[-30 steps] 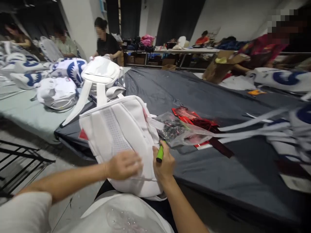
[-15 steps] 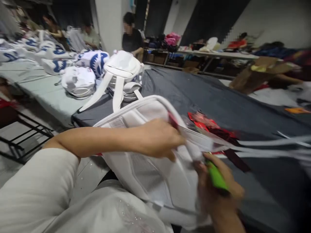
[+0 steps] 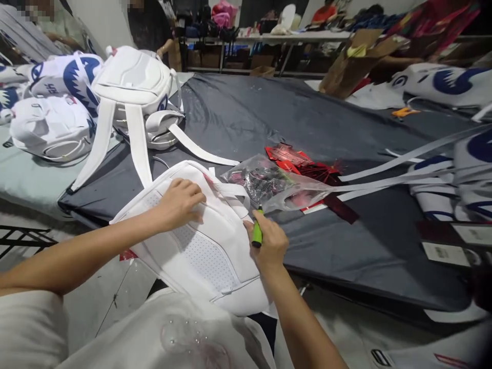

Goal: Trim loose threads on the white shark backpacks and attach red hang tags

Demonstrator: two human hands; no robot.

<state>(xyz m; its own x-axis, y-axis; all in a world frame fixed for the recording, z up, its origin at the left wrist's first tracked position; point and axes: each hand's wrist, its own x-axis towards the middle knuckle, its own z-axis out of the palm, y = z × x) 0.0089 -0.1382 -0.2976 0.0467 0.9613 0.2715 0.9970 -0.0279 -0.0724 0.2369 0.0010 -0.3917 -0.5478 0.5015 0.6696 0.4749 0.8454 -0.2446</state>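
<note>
A white backpack (image 3: 215, 256) with a dotted mesh back panel lies tilted over my lap and against the table edge. On its upper part rests my left hand (image 3: 180, 205), palm down with fingers stretched out and a little apart. My right hand (image 3: 271, 241), at the bag's right edge, is closed around a short green tool with black ends (image 3: 257, 230); its working tip is too small to make out. A white loop strap (image 3: 234, 193) stands up from the bag between my hands. Just beyond it is a clear plastic bag (image 3: 257, 179) with small dark pieces inside.
Red tags (image 3: 292, 156) lie on the dark table cover (image 3: 238, 118). A white backpack with hanging straps (image 3: 132, 84) stands at the left, beside more white-and-blue bags. Long white straps (image 3: 384, 179) stretch to the right. An open cardboard box (image 3: 348, 61) and other people are farther back.
My left hand has drawn back left and flattened onto the backpack. The right hand with the green tool has moved left and up. My view has turned right and downward.
</note>
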